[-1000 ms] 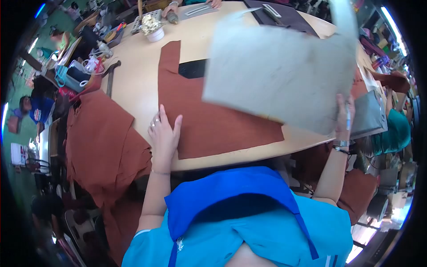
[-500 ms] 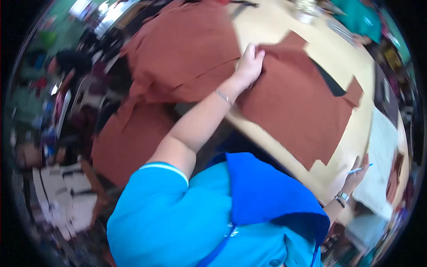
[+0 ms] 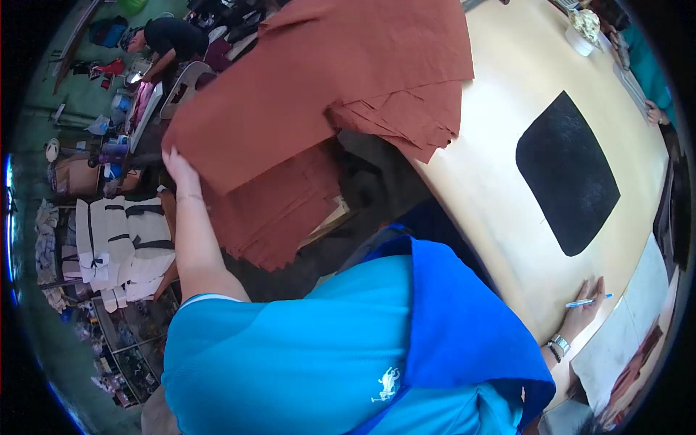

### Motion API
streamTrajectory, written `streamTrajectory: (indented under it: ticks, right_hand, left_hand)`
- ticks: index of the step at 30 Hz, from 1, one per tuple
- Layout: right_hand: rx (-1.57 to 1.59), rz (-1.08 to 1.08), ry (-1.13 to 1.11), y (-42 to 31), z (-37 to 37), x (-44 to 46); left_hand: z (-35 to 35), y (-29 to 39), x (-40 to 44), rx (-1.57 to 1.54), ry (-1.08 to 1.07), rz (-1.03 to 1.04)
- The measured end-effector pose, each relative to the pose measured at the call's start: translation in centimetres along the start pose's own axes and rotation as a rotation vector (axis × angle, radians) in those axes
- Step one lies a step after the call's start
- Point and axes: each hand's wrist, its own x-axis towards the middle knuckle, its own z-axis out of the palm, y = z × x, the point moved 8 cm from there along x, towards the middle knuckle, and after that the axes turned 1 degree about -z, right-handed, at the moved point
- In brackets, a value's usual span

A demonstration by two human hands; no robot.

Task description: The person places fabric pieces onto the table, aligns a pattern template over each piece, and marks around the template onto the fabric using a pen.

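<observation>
My left hand (image 3: 180, 168) is far out to the left, closed on the edge of a reddish-brown fabric piece (image 3: 275, 123). That piece stretches across a stack of similar reddish-brown pieces (image 3: 290, 210) hanging beside the table. More of the brown fabric lies over the table's left edge. On the pale tabletop (image 3: 500, 174), my right hand (image 3: 586, 310) rests near the front edge with a blue-and-white pen (image 3: 589, 301) between its fingers. Beyond it lies a flat black panel (image 3: 569, 174) with curved sides, fully uncovered.
A white cup (image 3: 582, 40) with crumpled pale stuff stands at the table's far side, near a co-worker's hand (image 3: 656, 114). Grey-white sheets (image 3: 623, 312) lie along the right edge. Another person (image 3: 170, 40) bends over work at upper left. Stacked white pieces (image 3: 123, 239) sit left.
My left hand has swung from the table to the far left with the brown fabric piece, baring the black panel. My right hand still holds the pen near the table's front edge.
</observation>
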Motion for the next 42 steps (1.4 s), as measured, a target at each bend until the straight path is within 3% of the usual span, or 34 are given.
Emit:
streamTrajectory:
  ticks: [3, 5, 7, 8, 11, 13, 15, 17, 18, 24, 30, 37, 41, 42]
  right_hand:
    - [-0.022, -0.001, -0.025, 0.1, 0.0, 0.1]
    - [0.012, 0.009, -0.03, 0.3, 0.0, 0.1]
    - [0.096, 0.026, -0.01, 1.3, 0.2, 0.1]
    - [0.091, 0.013, -0.007, 1.6, 0.3, 0.1]
    - [0.063, 0.01, -0.001, 1.0, 0.1, 0.0]
    - [0.043, -0.02, 0.019, 0.4, 0.0, -0.1]
    - [-0.036, -0.052, 0.028, 0.2, -0.4, -0.1]
    - [-0.052, -0.029, 0.046, -0.4, -0.4, -0.4]
    - [-0.051, -0.016, 0.052, -0.6, -0.4, -0.4]
    - [-0.015, -0.045, 0.087, -0.8, -0.8, -0.4]
    - [-0.001, -0.002, 0.125, -1.7, -1.2, -0.5]
    - [-0.011, -0.063, 0.145, -2.1, -1.4, -0.5]
    - [-0.045, -0.044, 0.142, -2.1, -1.5, -0.5]
    - [-0.042, -0.049, 0.147, -2.1, -1.5, -0.5]
  left_hand:
    - [-9.3, -2.5, -0.8, 0.193, 0.167, -0.033]
    - [-13.9, -4.2, -0.1, 0.495, 0.062, 0.005]
    - [-18.1, -5.2, 0.4, 1.272, 0.346, -0.025]
    - [-12.5, -1.2, -5.7, 1.499, 0.643, -0.206]
    - [-0.5, -1.8, -4.4, 1.435, 0.13, 0.406]
    - [12.3, -0.9, -8.0, 1.056, -0.27, 0.746]
    - [24.5, 2.0, -15.9, 0.908, -0.546, 1.011]
    - [32.5, 3.6, -23.9, 0.838, -0.869, 1.083]
    - [34.9, 3.8, -27.4, 0.853, -0.885, 1.212]
    - [40.3, 0.0, -29.4, 0.688, -0.947, 1.043]
    - [42.0, 4.2, -27.8, 0.555, -0.611, 0.646]
    - [48.1, 2.3, -29.0, 0.959, -1.201, 0.416]
    - [49.4, 1.2, -28.6, 0.634, -1.381, 0.201]
    - [49.5, 1.5, -28.9, 0.555, -1.392, 0.058]
